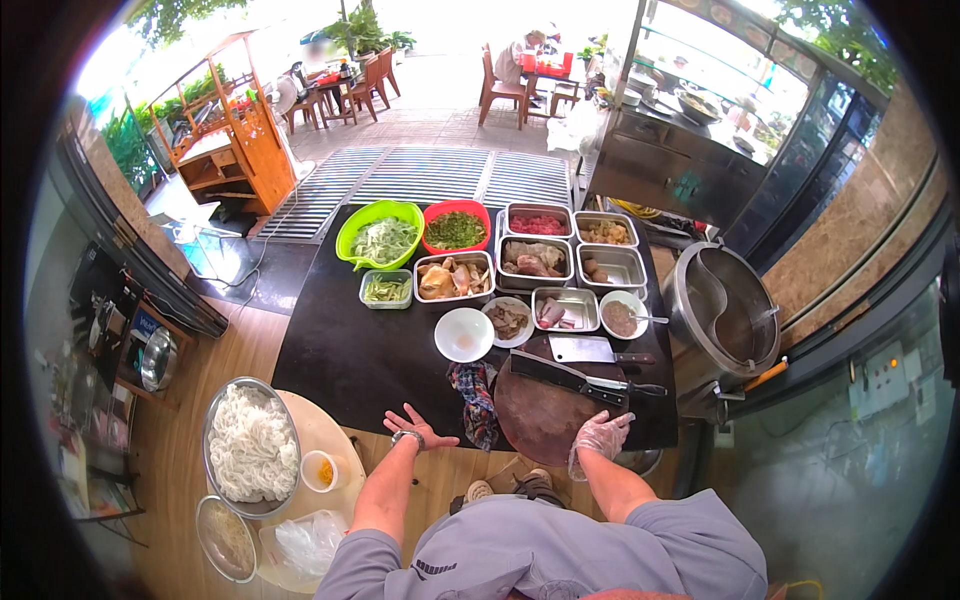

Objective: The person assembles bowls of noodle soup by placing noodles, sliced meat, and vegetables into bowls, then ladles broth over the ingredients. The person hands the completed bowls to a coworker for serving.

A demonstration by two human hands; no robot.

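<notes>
My left hand, bare with a watch at the wrist, is spread at the near edge of the black table and holds nothing. My right hand wears a clear plastic glove. Its fingers stretch out at the near right edge of the round wooden chopping board. A long dark knife and a smaller black-handled knife lie across the board's far side. Just beyond them rests a cleaver. Between my hands is a crumpled patterned cloth, left of the board.
Farther back stand a white bowl, a metal tray of chicken, several trays of meat, a green basket and a red basin of greens. A large divided pot stands right. Noodles fill a bowl at left.
</notes>
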